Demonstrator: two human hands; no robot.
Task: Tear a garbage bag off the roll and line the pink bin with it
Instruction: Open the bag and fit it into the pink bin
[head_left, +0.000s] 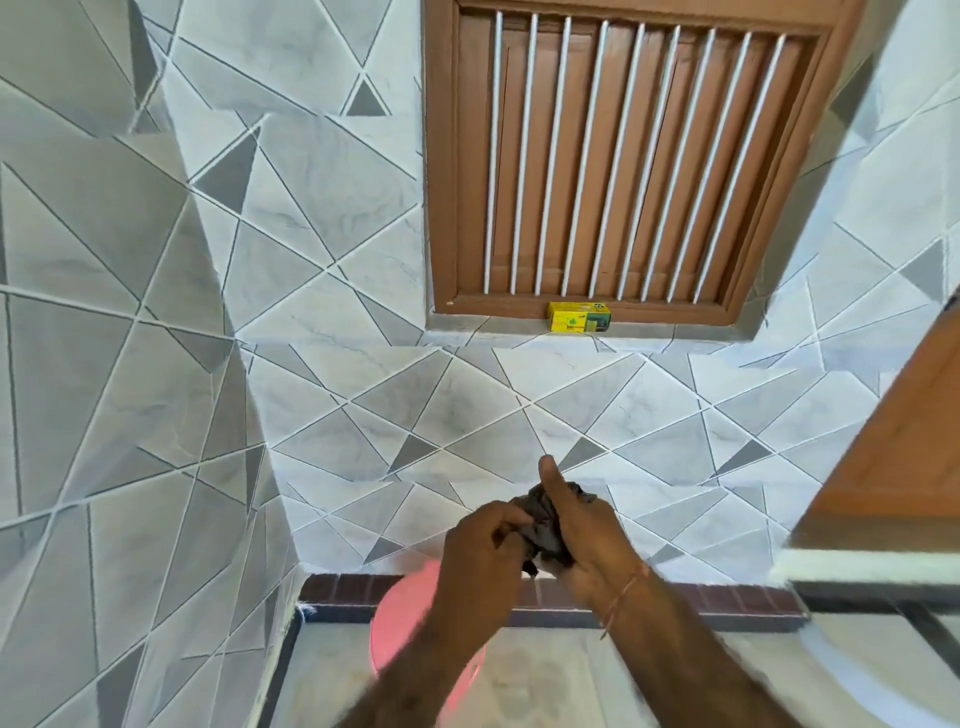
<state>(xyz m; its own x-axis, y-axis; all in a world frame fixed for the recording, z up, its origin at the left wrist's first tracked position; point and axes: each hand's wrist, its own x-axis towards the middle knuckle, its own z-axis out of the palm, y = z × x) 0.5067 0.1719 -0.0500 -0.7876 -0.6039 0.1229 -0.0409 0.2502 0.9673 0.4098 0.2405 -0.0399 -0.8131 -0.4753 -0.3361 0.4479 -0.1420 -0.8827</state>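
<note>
A crumpled dark garbage bag (544, 522) is bunched between both hands in front of the tiled wall. My left hand (480, 551) pinches its left side with curled fingers. My right hand (576, 525) grips its right side, thumb pointing up. The pink bin (402, 608) stands on the floor below my left forearm, which hides most of it. A yellow box (578, 316) rests on the window sill above; whether it holds a roll I cannot tell.
A brown barred window (623, 156) is set in the grey patterned tile wall (363, 260). A wooden door or panel (893, 452) juts in at the right. A dark brick skirting (727, 597) runs along the floor edge.
</note>
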